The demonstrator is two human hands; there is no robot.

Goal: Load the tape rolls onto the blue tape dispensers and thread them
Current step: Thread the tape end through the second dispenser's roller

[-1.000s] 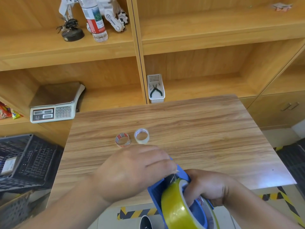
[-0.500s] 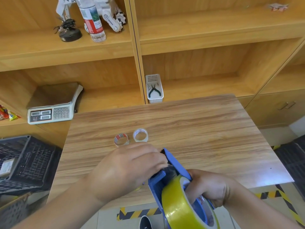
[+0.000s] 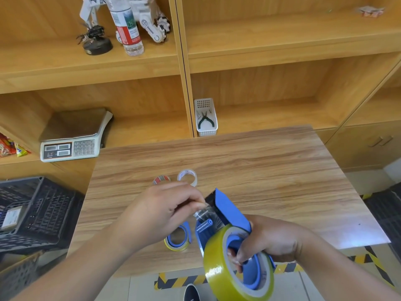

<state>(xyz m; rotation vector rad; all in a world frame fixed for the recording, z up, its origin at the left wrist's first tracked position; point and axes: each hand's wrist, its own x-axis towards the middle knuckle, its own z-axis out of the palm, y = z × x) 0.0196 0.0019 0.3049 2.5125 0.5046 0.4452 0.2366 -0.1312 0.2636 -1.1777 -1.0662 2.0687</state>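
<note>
From the head view, the right hand (image 3: pixel 269 240) is closed around the handle of a blue tape dispenser (image 3: pixel 227 210), held above the near edge of the counter (image 3: pixel 271 170) with its serrated black blade end pointing away from the person. A yellowish tape roll (image 3: pixel 219 268) sits on the dispenser's hub, hanging out past the counter's front edge over the floor. The left hand (image 3: pixel 165 211) is pinched shut on the clear tape end (image 3: pixel 204 212), which lies between the roller and the blade. Just below the left hand, a second blue dispenser with a yellow roll (image 3: pixel 179 237) lies on the counter, partly hidden by the fingers. Two small tape rolls, one with red print (image 3: pixel 161 179) and one clear (image 3: pixel 187 176), rest side by side just beyond the left hand. The far and right parts of the counter are bare wood up to their edges. A black crate (image 3: pixel 36 211) stands off the counter's left edge.
</note>
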